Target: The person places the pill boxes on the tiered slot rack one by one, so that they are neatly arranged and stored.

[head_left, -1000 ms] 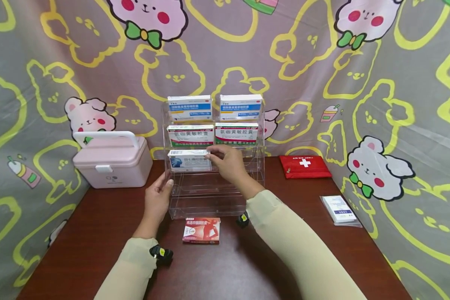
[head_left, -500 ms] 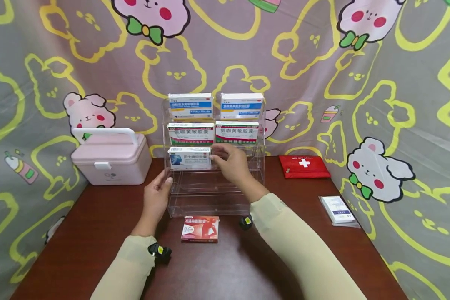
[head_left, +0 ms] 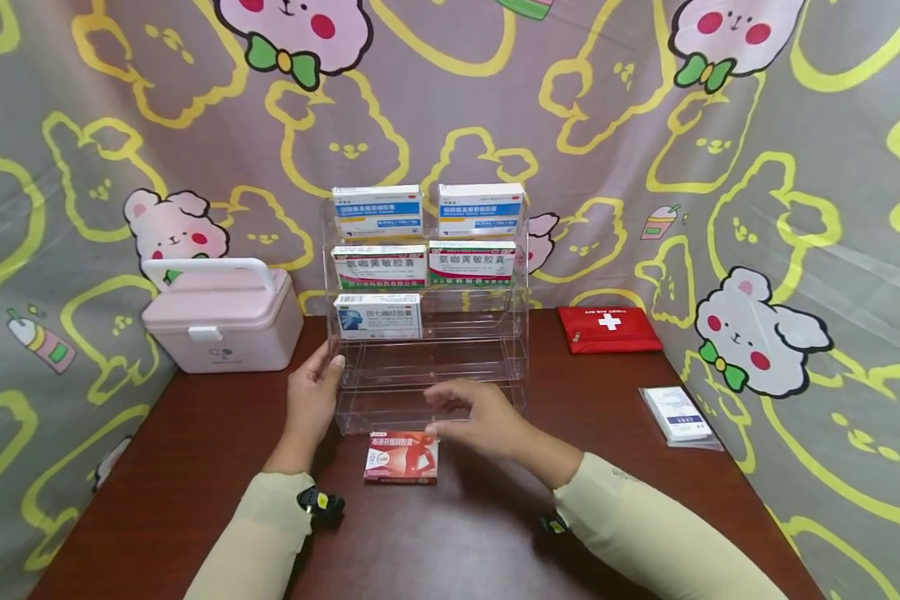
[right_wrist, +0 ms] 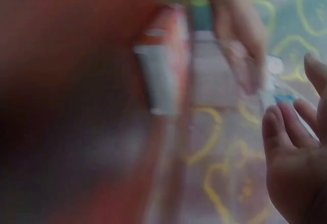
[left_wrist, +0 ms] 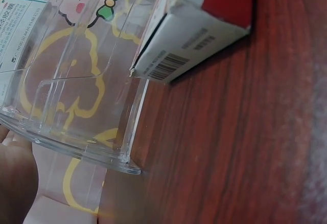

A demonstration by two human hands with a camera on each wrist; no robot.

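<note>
In the head view, a clear tiered display rack holds medicine boxes. My left hand rests its fingers against the rack's left side, with the thumb near the front edge; in the left wrist view, only part of the left hand shows beside the rack. My right hand hovers over the rack's front, fingers slightly bent and holding nothing, its thumb close to a red medicine box lying on the table. Whether it touches that box cannot be told. The right wrist view is blurred.
A white-and-blue medicine box sits at the left of the third tier, below two rows of boxes. A pink handled case stands left. To the right lie a red first aid pouch and a bagged white pack.
My right hand has let go of the white-and-blue medicine box in the third tier and moved down toward the red box. My left hand has stayed at the rack's side.
</note>
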